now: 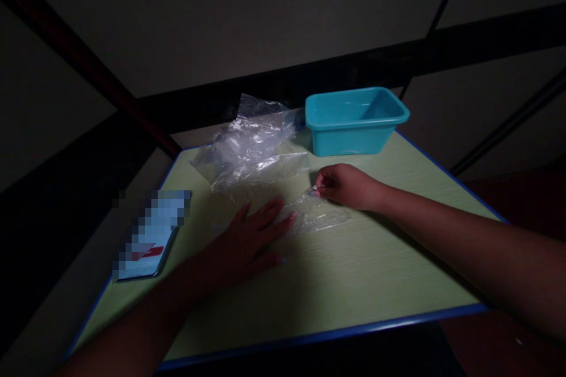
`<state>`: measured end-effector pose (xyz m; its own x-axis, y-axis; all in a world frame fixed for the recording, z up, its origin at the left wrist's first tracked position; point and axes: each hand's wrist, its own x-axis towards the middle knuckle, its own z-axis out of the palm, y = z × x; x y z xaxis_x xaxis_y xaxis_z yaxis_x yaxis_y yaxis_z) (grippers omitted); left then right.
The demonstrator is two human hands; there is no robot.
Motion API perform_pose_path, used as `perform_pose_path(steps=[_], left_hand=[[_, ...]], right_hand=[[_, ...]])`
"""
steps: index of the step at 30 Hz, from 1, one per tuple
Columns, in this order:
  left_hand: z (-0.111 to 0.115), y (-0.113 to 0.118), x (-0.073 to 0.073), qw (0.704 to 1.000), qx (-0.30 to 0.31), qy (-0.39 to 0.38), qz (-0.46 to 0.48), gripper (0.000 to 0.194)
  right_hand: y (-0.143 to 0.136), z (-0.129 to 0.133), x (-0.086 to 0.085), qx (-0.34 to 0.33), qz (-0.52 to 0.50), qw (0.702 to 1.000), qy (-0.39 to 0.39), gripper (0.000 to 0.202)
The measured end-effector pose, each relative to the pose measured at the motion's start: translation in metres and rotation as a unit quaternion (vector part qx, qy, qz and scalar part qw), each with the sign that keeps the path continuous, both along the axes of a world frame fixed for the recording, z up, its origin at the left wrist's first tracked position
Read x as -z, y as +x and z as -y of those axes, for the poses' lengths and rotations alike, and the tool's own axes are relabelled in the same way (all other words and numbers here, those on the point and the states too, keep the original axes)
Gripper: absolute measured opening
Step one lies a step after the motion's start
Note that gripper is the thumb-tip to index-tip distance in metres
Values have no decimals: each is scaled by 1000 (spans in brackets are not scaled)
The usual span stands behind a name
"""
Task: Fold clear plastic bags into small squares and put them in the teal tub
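Note:
A clear plastic bag lies flat near the middle of the green table. My right hand pinches the bag's upper right edge between thumb and fingers. With fingers spread and palm down, my left hand rests at the bag's left side, its fingertips touching or just over the plastic. Behind both hands sits a crumpled heap of clear plastic bags.
A turquoise plastic basket stands at the back right of the table. On the left edge lies a phone, partly pixelated. A dark-trimmed wall rises behind the table.

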<state>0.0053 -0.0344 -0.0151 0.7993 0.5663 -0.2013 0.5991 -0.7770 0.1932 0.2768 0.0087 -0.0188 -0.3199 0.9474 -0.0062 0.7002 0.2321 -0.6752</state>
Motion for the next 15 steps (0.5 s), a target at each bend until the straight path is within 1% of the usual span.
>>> perform_pose_path(steps=[4, 7, 11, 15], left_hand=[[0, -1, 0, 1000, 3, 12, 24, 64], [-1, -2, 1, 1000, -3, 20, 20, 64], [-2, -3, 3, 1000, -5, 14, 16, 67], [0, -3, -1, 999, 6, 9, 53, 67]], right_hand=[[0, 0, 3, -6, -8, 1000, 5, 6], [0, 1, 2, -10, -11, 1000, 3, 4], [0, 2, 0, -5, -1, 1000, 3, 11], [-1, 2, 0, 0, 19, 1000, 18, 11]])
